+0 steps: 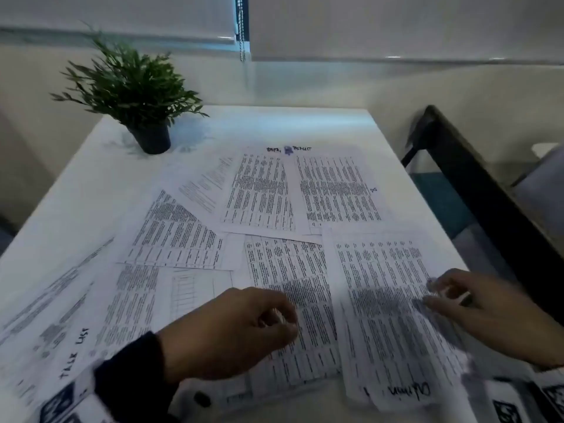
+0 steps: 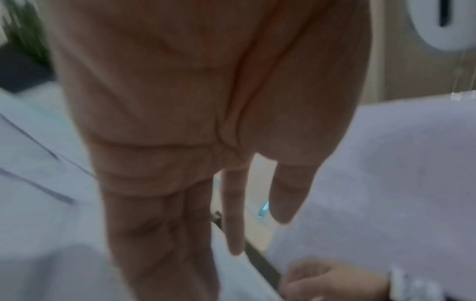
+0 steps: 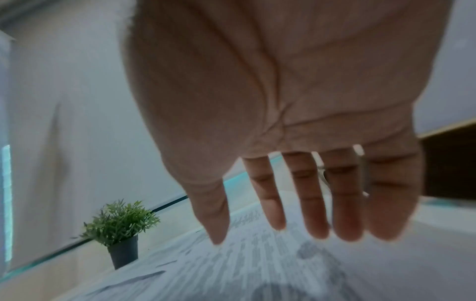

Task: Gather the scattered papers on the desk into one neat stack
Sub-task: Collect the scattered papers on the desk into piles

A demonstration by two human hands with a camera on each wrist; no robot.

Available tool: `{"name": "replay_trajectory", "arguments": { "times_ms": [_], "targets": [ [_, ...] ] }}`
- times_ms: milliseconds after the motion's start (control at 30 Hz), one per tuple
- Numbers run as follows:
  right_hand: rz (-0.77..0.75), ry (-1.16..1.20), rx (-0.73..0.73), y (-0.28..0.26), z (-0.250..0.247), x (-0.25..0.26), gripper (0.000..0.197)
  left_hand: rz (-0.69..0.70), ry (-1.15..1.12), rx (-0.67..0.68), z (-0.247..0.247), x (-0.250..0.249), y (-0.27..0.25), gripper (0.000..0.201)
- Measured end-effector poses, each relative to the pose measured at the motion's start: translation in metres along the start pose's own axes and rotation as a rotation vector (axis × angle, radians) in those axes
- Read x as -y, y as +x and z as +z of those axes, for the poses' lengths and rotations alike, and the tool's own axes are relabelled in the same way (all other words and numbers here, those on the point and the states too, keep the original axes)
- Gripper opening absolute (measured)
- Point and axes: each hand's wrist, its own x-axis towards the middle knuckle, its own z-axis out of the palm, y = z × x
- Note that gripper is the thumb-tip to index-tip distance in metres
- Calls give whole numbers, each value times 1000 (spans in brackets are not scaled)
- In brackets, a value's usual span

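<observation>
The printed papers (image 1: pixel 274 215) lie fanned across the middle and near half of the white tabletop (image 1: pixel 305 126), overlapping at odd angles, none squared with another. The nearest sheet on the right (image 1: pixel 393 306) runs its long axis away from the person, and it sits directly under the right hand (image 1: pixel 488 312), which makes that hand the closer one for taking it up. That hand's grip is spread: the right wrist view shows four fingers (image 3: pixel 316 203) straight and slightly parted, thumb out to the side, nothing held, hovering just above the print. The left hand (image 1: pixel 232 331) hangs over the neighbouring sheet toward the middle (image 1: pixel 290 270); the head view shows its fingers loosely curled, its own wrist view shows them hanging long, and no paper is pinched. The sheets are white, dense with tabular text, some bearing handwritten marks. A potted plant (image 1: pixel 134 96) stands at the far left corner, well apart.
</observation>
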Motion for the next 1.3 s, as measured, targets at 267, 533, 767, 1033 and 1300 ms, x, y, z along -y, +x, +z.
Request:
{"name": "replay_trajectory", "arguments": {
  "times_ms": [267,533,767,1033,1300],
  "targets": [
    [77,-268,122,1,2,-24,90,23,173,-65,34,-44,60,46],
    [82,-344,66,2,16,-21,71,-33,0,-86,57,-88,87,69],
    [54,-229,26,-4,17,-24,69,-2,-283,-255,58,-87,96,75],
    [85,32,-31,8,6,-28,80,138,-449,-374,47,-55,91,107],
    [39,559,-33,26,13,-14,82,333,-866,-271,15,-22,78,76]
  ]
}}
